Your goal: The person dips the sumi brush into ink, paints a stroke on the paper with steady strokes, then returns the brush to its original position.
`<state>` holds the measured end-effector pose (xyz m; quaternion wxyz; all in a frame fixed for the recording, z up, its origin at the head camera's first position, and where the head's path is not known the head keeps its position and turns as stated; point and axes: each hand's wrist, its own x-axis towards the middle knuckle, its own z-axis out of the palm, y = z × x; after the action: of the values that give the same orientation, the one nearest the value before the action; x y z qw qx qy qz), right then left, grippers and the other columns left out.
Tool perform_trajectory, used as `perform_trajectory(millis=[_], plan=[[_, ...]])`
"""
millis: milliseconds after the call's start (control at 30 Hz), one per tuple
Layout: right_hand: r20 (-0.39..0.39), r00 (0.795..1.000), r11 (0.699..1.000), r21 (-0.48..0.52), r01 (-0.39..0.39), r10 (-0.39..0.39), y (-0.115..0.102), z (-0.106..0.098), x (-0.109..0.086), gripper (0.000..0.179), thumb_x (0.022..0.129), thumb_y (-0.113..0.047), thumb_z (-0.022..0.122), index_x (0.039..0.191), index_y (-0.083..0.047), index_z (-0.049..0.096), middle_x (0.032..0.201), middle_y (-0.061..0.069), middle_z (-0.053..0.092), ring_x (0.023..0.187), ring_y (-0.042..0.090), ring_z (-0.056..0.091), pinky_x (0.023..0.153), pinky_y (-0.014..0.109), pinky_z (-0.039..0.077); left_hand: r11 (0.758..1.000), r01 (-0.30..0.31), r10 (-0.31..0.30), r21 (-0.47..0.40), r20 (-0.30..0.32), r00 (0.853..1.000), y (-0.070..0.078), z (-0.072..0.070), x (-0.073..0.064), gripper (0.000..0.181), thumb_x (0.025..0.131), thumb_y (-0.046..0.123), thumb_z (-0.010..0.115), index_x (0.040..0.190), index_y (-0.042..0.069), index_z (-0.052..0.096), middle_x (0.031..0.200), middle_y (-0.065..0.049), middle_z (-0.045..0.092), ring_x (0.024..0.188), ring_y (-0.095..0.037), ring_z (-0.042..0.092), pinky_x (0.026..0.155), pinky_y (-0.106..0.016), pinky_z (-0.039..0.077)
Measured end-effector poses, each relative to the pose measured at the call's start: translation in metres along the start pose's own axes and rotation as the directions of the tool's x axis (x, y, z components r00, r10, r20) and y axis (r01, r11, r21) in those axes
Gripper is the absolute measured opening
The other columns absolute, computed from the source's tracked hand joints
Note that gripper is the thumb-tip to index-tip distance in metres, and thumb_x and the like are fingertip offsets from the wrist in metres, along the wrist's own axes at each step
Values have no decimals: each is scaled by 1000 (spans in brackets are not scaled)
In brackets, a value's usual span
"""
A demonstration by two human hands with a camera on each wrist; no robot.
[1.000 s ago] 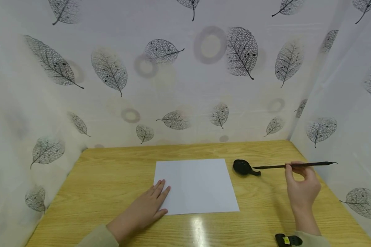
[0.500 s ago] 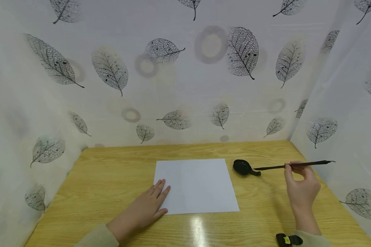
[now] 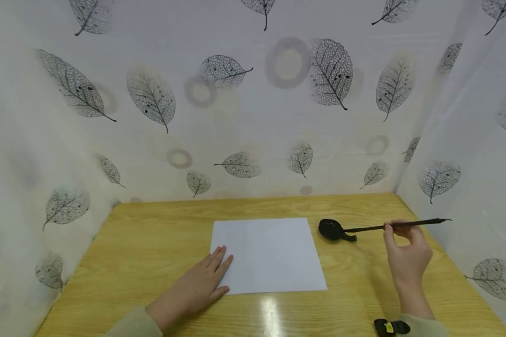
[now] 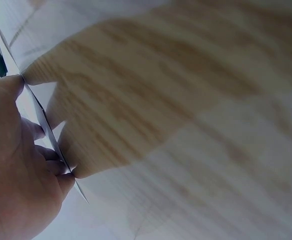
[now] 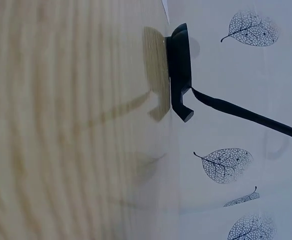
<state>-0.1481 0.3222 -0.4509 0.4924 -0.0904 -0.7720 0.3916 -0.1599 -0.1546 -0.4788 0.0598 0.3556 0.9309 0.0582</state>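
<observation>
A white sheet of paper lies on the wooden table, and my left hand rests with fingers spread over its left edge. Seen low from the left wrist, the fingertips touch the thin sheet. To the right of the paper stands a small black ink dish with a stubby handle. My right hand pinches a dark writing brush by its shaft between thumb and fingers, nearly level. In the right wrist view the brush points its dark tip right at the rim of the dish.
White curtain walls printed with leaves close off the back and both sides of the wooden table. A dark wrist strap sits at my right cuff.
My right hand has shifted slightly left with the brush, bringing its tip from just beside the dish to the dish's edge. The left hand stays on the paper.
</observation>
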Motion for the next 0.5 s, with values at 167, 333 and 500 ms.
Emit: perform_trajectory(millis=[167, 333, 500], plan=[[-26, 999, 1000, 7, -24, 24, 2, -3, 2, 14, 91, 8, 74, 104, 12, 74, 91, -44, 60, 82, -26, 56, 88, 2, 41, 1000, 0, 0, 10, -7, 1000, 0, -1, 0, 71, 109, 44, 55, 163, 2, 39, 171, -27, 32, 159, -42, 34, 127, -55, 38], [-32, 999, 999, 33, -15, 16, 4, 0, 3, 14, 89, 11, 75, 103, 13, 74, 92, -41, 60, 82, -24, 57, 87, 2, 42, 1000, 0, 0, 2, 5, 1000, 0, 0, 0, 71, 109, 44, 54, 164, 2, 37, 172, -27, 30, 160, -41, 32, 128, -55, 37], [-2, 1000, 999, 43, 1, -1, 3, 3, 1, 13, 89, 11, 76, 102, 12, 74, 93, -35, 61, 84, -23, 57, 88, 2, 43, 1000, -3, 2, 6, 12, 1000, 0, 1, 1, 71, 109, 44, 53, 164, 2, 36, 172, -26, 29, 160, -41, 31, 128, -55, 36]])
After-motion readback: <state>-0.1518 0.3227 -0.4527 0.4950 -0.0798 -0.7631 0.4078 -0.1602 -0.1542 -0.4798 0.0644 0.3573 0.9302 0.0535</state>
